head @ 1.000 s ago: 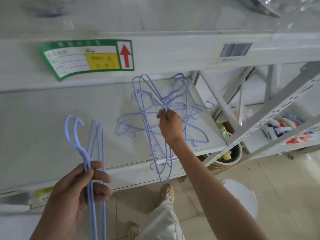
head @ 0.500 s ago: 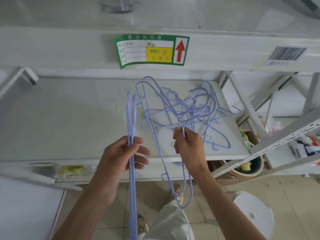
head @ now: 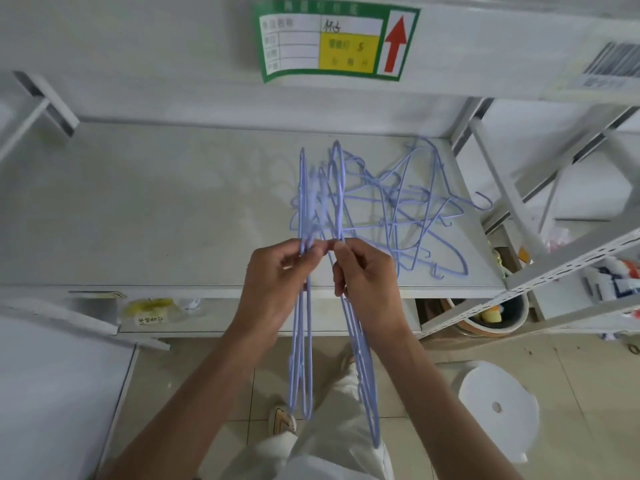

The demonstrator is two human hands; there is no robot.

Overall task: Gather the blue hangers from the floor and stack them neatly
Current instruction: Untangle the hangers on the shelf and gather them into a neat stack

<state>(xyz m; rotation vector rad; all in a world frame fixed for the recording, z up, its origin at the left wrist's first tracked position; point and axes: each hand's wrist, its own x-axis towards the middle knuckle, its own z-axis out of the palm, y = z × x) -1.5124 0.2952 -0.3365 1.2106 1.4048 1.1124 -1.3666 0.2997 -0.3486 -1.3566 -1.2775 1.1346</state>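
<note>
My left hand [head: 277,285] grips a small bunch of light blue wire hangers [head: 300,358], held edge-on and upright, their hooks above my fingers. My right hand [head: 367,282] grips another blue hanger [head: 362,372], also edge-on, right beside the left bunch; my fingertips nearly touch. A tangled pile of several more blue hangers [head: 415,209] lies on the white shelf [head: 156,209] just behind and to the right of my hands.
A green and yellow label with a red arrow [head: 336,43] sits on the shelf beam above. White slanted shelf struts [head: 512,202] stand at the right. A white round stool [head: 498,407] and a bucket [head: 491,317] are on the tiled floor.
My right hand lifted one hanger out of the pile and brought it over to the left hand's bunch. Both hands came together in front of the shelf edge.
</note>
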